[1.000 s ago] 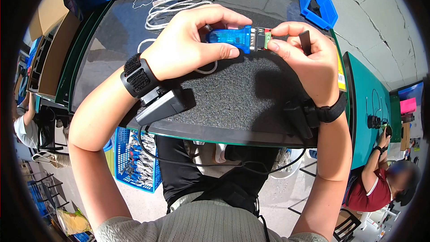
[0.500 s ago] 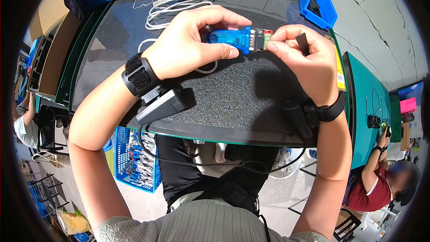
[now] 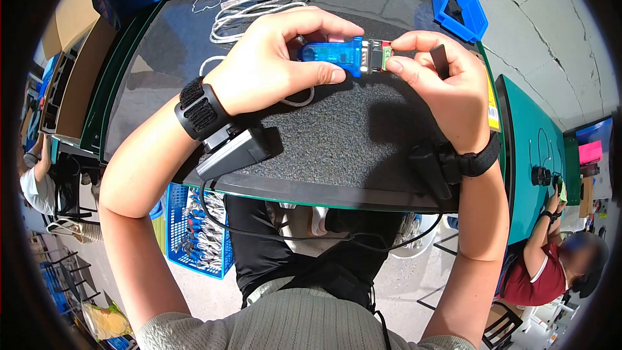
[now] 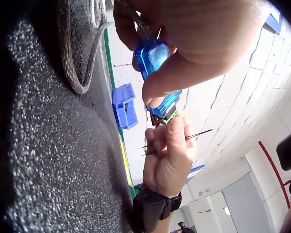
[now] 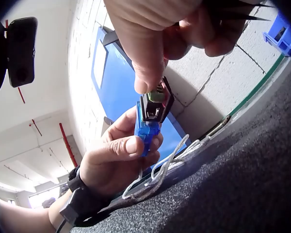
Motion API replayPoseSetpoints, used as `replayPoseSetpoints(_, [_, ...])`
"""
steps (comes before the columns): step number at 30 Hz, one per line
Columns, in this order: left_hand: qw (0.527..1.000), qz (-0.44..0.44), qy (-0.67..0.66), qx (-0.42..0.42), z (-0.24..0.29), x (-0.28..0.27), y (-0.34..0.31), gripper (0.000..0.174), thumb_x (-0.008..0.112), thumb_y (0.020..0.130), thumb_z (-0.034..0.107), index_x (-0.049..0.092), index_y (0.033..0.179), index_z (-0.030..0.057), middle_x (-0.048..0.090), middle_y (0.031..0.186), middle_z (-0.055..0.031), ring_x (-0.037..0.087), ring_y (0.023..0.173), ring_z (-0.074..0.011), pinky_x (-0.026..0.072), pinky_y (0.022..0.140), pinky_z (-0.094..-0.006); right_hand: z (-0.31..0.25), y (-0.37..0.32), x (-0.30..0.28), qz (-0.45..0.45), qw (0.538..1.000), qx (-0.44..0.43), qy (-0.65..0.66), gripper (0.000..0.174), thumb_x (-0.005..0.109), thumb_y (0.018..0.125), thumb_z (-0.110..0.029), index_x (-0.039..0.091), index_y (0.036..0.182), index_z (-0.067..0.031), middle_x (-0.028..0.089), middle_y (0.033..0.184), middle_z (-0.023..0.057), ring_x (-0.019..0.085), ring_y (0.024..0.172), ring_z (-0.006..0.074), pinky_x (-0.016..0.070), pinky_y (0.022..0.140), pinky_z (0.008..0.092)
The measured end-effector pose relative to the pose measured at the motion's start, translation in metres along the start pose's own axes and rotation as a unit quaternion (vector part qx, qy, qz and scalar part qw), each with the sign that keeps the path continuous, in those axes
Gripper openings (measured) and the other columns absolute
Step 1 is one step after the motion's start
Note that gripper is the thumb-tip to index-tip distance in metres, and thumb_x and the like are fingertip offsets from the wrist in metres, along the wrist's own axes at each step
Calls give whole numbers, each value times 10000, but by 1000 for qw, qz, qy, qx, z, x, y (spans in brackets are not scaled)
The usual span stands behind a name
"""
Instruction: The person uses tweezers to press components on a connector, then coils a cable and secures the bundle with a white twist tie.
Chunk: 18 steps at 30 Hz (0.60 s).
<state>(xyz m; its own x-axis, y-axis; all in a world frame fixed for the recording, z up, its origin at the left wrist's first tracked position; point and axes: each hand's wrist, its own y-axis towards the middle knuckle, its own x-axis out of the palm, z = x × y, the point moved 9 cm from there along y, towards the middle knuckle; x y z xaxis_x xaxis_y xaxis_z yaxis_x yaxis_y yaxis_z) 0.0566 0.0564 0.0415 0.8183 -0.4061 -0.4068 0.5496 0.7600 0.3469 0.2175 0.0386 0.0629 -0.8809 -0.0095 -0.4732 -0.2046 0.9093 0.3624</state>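
My left hand (image 3: 259, 58) grips a translucent blue serial adapter plug (image 3: 330, 55) between thumb and fingers, above the dark mat. Its metal end meets a small black-and-red adapter board (image 3: 376, 57) carrying a green terminal block (image 5: 156, 95). At that block my right hand (image 3: 447, 87) pinches with thumb and index fingertip. Tucked in the right hand's other fingers are dark tweezers (image 3: 440, 61), whose thin pointed tips stick out in both wrist views. A grey cable (image 3: 223, 29) lies coiled behind the left hand and runs to the blue plug.
A blue bin (image 3: 476, 23) stands at the table's back right corner. Near the right edge lies a yellow package (image 3: 493, 107). Below the table, a blue basket (image 3: 223, 266) holds several cables. Another person (image 3: 534, 272) works at a green table on the right.
Half a second ago the right thumb and index finger sat slightly right of the terminal block; now they are back against it. The left hand and blue plug have stayed in place.
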Motion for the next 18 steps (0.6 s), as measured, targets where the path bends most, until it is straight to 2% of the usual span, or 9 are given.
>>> replayPoseSetpoints(2, [1000, -3, 15, 4, 1, 0, 0, 465, 733, 728, 26, 595, 1170, 63, 587, 1047, -20, 554, 969, -113, 461, 868, -264, 3, 0, 0, -9, 1000, 20, -10, 127, 704, 772, -72, 662, 881, -22, 616, 716, -9, 514, 637, 23, 407, 558, 171])
replayPoseSetpoints(5, [1000, -6, 0, -8, -2, 1, 0, 460, 731, 736, 33, 591, 1173, 56, 588, 1056, -22, 554, 982, -117, 458, 878, -268, 1, -1, 3, -18, 999, -2, -35, 126, 700, 779, -75, 664, 888, -21, 625, 726, -8, 528, 652, 22, 414, 567, 170])
replayPoseSetpoints(11, [999, -8, -39, -4, 0, 2, 0, 453, 731, 745, 45, 585, 1174, 38, 588, 1058, -27, 553, 988, -121, 453, 886, -268, 0, 1, -5, 27, 998, 2, 49, 117, 678, 802, -80, 672, 907, -28, 630, 734, -13, 527, 645, 17, 401, 562, 167])
replayPoseSetpoints(14, [999, -12, -37, -8, 0, 2, 0, 454, 731, 746, 47, 585, 1176, 42, 587, 1056, -26, 551, 980, -117, 457, 878, -265, 1, 0, -5, 21, 1000, 5, 9, 118, 667, 805, -69, 676, 916, -31, 631, 740, -14, 522, 631, 12, 399, 559, 163])
replayPoseSetpoints(18, [999, -12, -45, -8, 0, 3, 0, 450, 729, 750, 46, 586, 1177, 46, 585, 1051, -22, 549, 975, -111, 461, 868, -261, -8, -1, -6, 29, 998, -31, -37, 119, 662, 790, -42, 685, 908, -37, 630, 742, -11, 505, 601, 6, 385, 529, 158])
